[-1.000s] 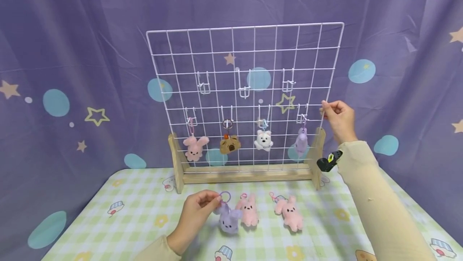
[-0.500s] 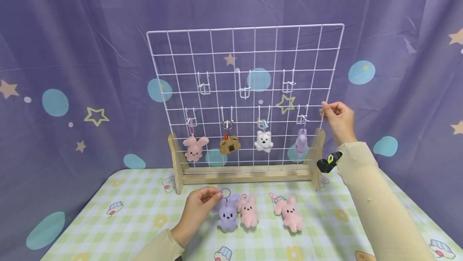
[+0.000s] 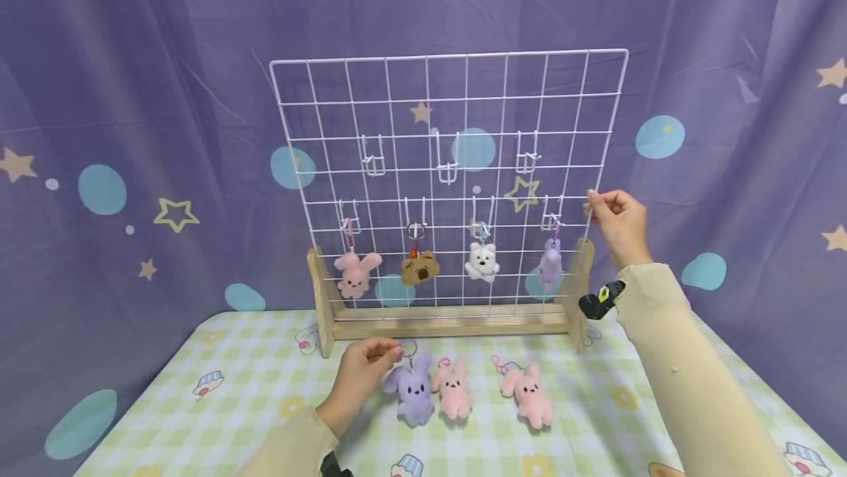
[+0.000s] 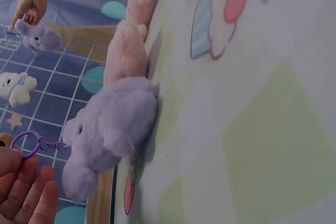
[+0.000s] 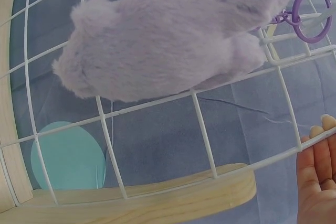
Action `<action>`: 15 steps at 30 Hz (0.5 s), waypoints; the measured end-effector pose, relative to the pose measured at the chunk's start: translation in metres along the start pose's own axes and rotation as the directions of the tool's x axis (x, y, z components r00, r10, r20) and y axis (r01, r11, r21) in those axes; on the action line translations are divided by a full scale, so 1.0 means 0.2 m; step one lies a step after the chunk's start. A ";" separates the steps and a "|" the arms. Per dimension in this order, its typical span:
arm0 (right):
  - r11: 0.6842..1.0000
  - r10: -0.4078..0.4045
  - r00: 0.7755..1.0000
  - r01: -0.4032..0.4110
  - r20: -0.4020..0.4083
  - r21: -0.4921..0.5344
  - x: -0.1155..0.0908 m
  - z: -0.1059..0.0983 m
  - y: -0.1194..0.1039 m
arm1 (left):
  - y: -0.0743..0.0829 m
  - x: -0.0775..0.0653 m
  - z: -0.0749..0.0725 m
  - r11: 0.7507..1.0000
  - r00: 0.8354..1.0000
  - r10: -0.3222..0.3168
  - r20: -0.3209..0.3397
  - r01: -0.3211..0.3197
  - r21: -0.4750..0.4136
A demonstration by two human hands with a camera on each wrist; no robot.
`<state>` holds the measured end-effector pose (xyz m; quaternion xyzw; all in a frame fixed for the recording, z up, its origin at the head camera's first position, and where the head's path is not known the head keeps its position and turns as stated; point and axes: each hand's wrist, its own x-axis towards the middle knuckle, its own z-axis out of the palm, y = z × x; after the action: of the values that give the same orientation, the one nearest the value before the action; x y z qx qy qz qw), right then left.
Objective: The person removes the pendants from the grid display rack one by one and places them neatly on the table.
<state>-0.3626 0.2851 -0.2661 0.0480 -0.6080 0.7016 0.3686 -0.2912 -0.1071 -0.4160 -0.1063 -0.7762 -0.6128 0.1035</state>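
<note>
The left hand's (image 3: 361, 375) grip is pinched on the purple key ring (image 4: 39, 144) — the lilac bunny plush (image 3: 415, 392) just below it; the right hand (image 3: 620, 226) grips the wire grid's (image 3: 447, 56) edge. Picking-up seems in hand — next likely calls for lifting by the ring.

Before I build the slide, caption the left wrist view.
Left hand pinches the ring of a purple plush toy, two pink ones beyond it.

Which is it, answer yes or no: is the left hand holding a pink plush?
No, the left hand pinches the ring of a purple plush.
</note>
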 end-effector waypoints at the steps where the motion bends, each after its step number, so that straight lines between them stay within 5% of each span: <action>1: 1.000 -0.001 1.000 0.001 -0.003 0.000 0.00 0.00 0.00 | -0.01 0.01 0.00 1.000 1.000 0.000 0.006 0.000 -0.006; 6: 1.000 0.006 1.000 -0.006 0.002 -0.010 0.00 0.00 0.01 | -0.03 0.03 0.02 1.000 1.000 -0.022 0.009 0.022 -0.001; 10: 1.000 0.013 1.000 -0.013 0.000 -0.017 0.01 0.00 0.01 | 0.04 0.02 0.01 0.999 0.999 -0.035 0.015 0.035 0.028; 15: 1.000 0.011 1.000 -0.011 -0.004 0.004 0.01 0.00 0.01 | -0.05 0.06 0.03 0.998 0.998 -0.058 0.035 0.057 0.035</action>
<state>-0.3645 0.2856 -0.2671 0.0437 -0.6059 0.7051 0.3658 -0.3056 -0.1041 -0.4233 -0.0932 -0.7909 -0.6003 0.0735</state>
